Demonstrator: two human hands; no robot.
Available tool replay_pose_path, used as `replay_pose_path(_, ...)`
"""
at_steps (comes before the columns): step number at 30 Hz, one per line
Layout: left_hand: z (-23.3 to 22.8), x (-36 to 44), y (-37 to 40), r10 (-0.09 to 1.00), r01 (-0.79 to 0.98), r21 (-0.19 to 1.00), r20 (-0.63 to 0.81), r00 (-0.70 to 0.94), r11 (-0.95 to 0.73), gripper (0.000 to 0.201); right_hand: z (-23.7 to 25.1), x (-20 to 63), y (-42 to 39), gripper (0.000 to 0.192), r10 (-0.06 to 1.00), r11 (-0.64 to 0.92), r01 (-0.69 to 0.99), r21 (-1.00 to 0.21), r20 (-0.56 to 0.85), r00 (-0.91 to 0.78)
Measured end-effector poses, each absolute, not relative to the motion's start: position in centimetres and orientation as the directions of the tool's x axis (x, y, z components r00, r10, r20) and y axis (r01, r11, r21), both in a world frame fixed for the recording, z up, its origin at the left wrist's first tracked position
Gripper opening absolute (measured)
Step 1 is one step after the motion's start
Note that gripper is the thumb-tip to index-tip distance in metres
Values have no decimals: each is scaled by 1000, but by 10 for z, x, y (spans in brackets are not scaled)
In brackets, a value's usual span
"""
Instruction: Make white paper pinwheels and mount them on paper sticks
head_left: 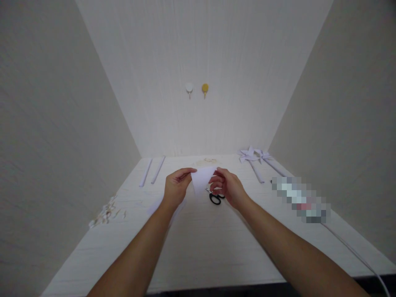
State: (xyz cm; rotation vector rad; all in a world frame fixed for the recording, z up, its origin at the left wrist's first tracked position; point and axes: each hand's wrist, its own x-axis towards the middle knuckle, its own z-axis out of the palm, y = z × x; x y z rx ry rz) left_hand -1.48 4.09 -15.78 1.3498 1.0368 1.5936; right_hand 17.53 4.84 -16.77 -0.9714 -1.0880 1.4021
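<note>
A: What are the hands busy with?

B: A small white sheet of paper, folded so that it narrows to a point at the bottom, roughly a triangle. It is held up above the white table, a little beyond its middle.

A: How is it gripped?

B: The left hand pinches its upper left edge between thumb and fingers. The right hand grips the right edge, fingers curled in around it. Both are closed on the paper.

A: Anything under it?

B: Black-handled scissors lie on the table just below and beside the right hand, partly hidden by it.

A: Any boxes, trays?

B: I see none that hold anything; everything lies loose on the surface. Two rolled paper sticks lie side by side at the far left. Near the left edge there is a scatter of small pale scraps. At the far right, two white paper pinwheels on sticks lie close together. Near the back wall something small and pale lies, too faint to tell.

A: And the wall?

B: Two round hooks, one white, one yellow, just beside each other.
</note>
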Motion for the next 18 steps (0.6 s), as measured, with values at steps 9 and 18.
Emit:
replay_pose_path(9, -156, -17, 37, 922, -26, 927, 369, -113, -374, 15, -168, 177, 48, 23, 995, 64, -199, -978, 78, -64)
replay_pose_path(18, -161, -7, 41, 929, -62, 936, 334, -162, -347, 24, -172, 176, 48, 20, 980, 176, -119, -977, 186, -76)
